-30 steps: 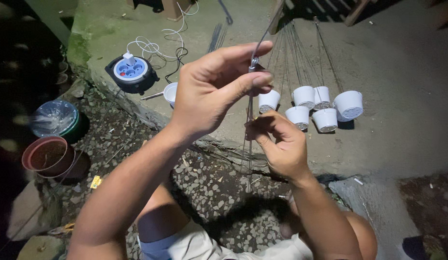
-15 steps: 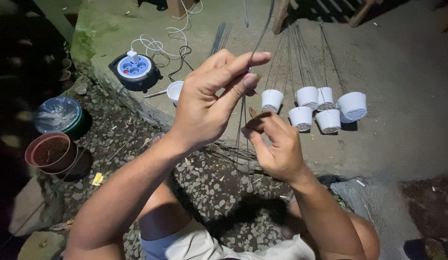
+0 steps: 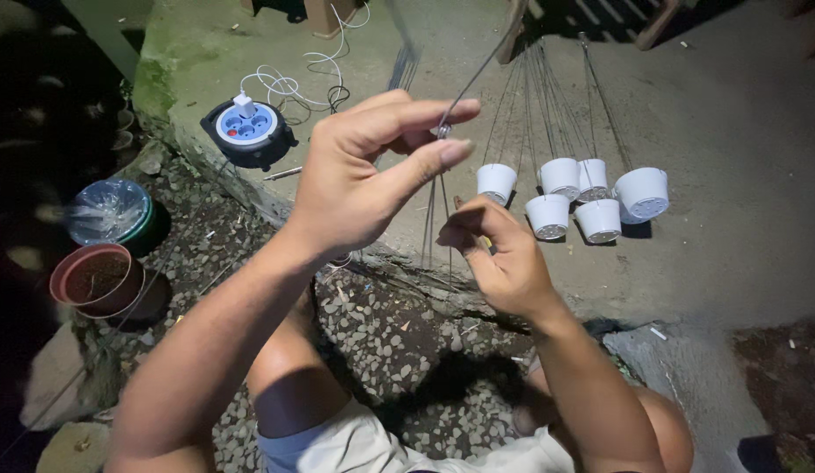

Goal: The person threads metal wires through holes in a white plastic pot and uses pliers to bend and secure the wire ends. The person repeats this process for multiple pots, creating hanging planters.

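My left hand (image 3: 359, 180) is raised in the middle of the view and pinches the top of a bundle of thin metal wires (image 3: 435, 219) between thumb and forefinger. The wires hang down from that pinch. Lower and to the right, my right hand (image 3: 502, 254) has its fingers closed around the lower part of the same wires. One wire runs up and to the right from my left fingertips. Beyond my hands, several small white pots (image 3: 548, 215) lie on the concrete slab (image 3: 732, 131), each with thin wire hangers running up to the top.
A round blue and white extension cord reel (image 3: 248, 130) with a white cable sits at the slab's left edge. On the gravel at left stand a brown pot (image 3: 90, 280) and a green pot covered in clear plastic (image 3: 108, 212). My bare knees are at the bottom.
My left hand stays raised, pinching the wires. My right hand has shifted a little lower and to the right along them. The view has drifted slightly.
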